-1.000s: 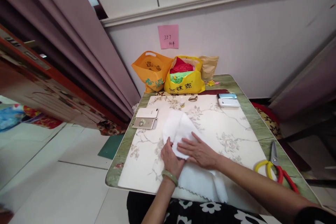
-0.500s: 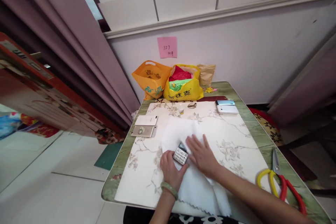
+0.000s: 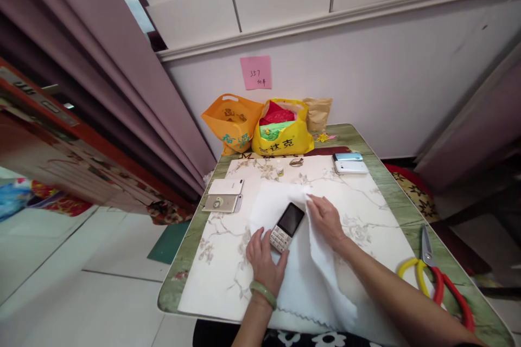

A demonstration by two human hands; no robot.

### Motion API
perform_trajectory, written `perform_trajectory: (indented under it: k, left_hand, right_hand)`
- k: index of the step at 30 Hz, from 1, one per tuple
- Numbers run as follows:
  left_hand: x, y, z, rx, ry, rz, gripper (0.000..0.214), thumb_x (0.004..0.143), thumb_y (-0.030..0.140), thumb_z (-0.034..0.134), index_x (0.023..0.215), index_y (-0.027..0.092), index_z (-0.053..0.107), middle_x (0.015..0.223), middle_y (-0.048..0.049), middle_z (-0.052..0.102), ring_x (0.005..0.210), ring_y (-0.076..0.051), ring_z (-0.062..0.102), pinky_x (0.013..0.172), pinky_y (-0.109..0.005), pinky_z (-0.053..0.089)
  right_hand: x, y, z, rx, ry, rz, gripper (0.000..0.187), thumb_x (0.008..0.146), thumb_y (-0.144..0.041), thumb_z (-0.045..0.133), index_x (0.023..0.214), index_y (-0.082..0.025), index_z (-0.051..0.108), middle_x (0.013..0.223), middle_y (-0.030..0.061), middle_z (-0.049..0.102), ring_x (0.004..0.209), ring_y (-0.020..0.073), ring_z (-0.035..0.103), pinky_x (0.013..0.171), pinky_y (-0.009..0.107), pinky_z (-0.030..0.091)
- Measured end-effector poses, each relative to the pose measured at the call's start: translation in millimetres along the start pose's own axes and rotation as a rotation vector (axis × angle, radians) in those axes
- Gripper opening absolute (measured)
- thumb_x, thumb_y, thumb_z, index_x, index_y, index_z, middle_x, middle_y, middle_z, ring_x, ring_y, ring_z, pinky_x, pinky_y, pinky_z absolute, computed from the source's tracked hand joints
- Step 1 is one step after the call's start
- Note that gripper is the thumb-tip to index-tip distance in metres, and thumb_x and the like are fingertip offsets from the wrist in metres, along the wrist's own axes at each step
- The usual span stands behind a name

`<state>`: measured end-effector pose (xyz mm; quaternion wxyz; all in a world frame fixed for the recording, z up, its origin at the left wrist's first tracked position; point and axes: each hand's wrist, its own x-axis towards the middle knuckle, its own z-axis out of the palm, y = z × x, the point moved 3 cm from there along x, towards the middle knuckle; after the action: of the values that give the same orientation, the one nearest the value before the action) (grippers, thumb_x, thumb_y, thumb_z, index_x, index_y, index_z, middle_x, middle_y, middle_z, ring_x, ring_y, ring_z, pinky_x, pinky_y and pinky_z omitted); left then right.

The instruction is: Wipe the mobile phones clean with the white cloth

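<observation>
A keypad mobile phone (image 3: 290,220) with a dark screen and pale keys lies face up on a white cloth (image 3: 299,282), tilted to the right. My left hand (image 3: 266,260) has its thumb and fingers at either side of the phone's lower end, keeping hold of it against the cloth. A green bangle (image 3: 262,293) circles that wrist. To the right of the phone, my right hand (image 3: 325,219) pinches the cloth's upper right edge between thumb and fingers. A fold of the cloth rises from there down towards the near edge.
Two phones (image 3: 226,187) lie at the left, two more (image 3: 350,167) at the far right. Scissors (image 3: 431,265) with yellow and red handles rest near the right edge. An orange bag (image 3: 232,124), a yellow bag (image 3: 283,141) and a brown paper bag (image 3: 318,114) stand along the back.
My right hand has gone from a spread palm over the cloth to a pinch on its edge, lifting a fold. The phone's dark screen now shows fully.
</observation>
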<state>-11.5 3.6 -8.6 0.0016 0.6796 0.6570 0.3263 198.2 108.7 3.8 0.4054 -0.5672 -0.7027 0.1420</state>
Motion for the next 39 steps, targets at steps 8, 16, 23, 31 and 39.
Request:
perform_trajectory:
  k: [8, 16, 23, 31, 39]
  left_hand:
    - [-15, 11, 7.5, -0.084, 0.079, 0.194, 0.055, 0.090, 0.023, 0.054, 0.141, 0.017, 0.034, 0.113, -0.0146, 0.062, 0.099, -0.025, 0.063, 0.082, -0.038, 0.054]
    - [-18, 15, 8.2, 0.072, 0.075, 0.178, 0.055, 0.091, 0.030, 0.055, 0.138, 0.011, 0.036, 0.099, -0.0138, 0.064, 0.083, -0.023, 0.064, 0.074, -0.036, 0.055]
    - [-15, 19, 4.6, 0.021, 0.124, 0.233, 0.060, 0.090, 0.027, 0.056, 0.143, 0.011, 0.031, 0.107, -0.0168, 0.063, 0.091, -0.025, 0.065, 0.076, -0.037, 0.056]
    - [-12, 21, 2.3, 0.030, 0.090, 0.205, 0.056, 0.087, 0.027, 0.059, 0.137, 0.011, 0.040, 0.121, -0.0204, 0.057, 0.110, -0.029, 0.059, 0.089, -0.042, 0.053]
    - [15, 26, -21.6, -0.367, -0.151, -0.358, 0.047, 0.071, 0.049, 0.073, 0.101, 0.015, 0.060, 0.085, -0.0085, 0.066, 0.070, -0.020, 0.063, 0.066, -0.033, 0.052]
  right_hand:
    - [-35, -62, -5, -0.009, -0.250, -0.535, 0.039, 0.099, -0.029, 0.040, 0.135, -0.027, 0.052, 0.134, 0.0022, 0.059, 0.135, 0.0220, 0.042, 0.118, 0.055, 0.009]
    - [-25, -38, -6, -0.175, -0.112, -0.340, 0.037, 0.098, -0.026, 0.042, 0.132, -0.029, 0.055, 0.129, 0.0037, 0.063, 0.133, 0.0256, 0.045, 0.115, 0.063, 0.003]
    - [-27, -47, -4, -0.100, -0.172, -0.583, 0.037, 0.098, -0.022, 0.043, 0.132, -0.029, 0.055, 0.127, 0.0012, 0.064, 0.130, 0.0215, 0.048, 0.117, 0.057, 0.011]
    - [-14, -13, 9, -0.067, -0.177, -0.335, 0.035, 0.095, -0.021, 0.046, 0.125, -0.028, 0.062, 0.133, 0.0053, 0.059, 0.122, 0.0216, 0.056, 0.105, 0.044, 0.042]
    - [9, 21, -8, 0.184, -0.006, 0.204, 0.021, 0.085, -0.028, 0.056, 0.094, -0.023, 0.073, 0.095, 0.0037, 0.074, 0.085, 0.0213, 0.069, 0.082, 0.037, 0.055]
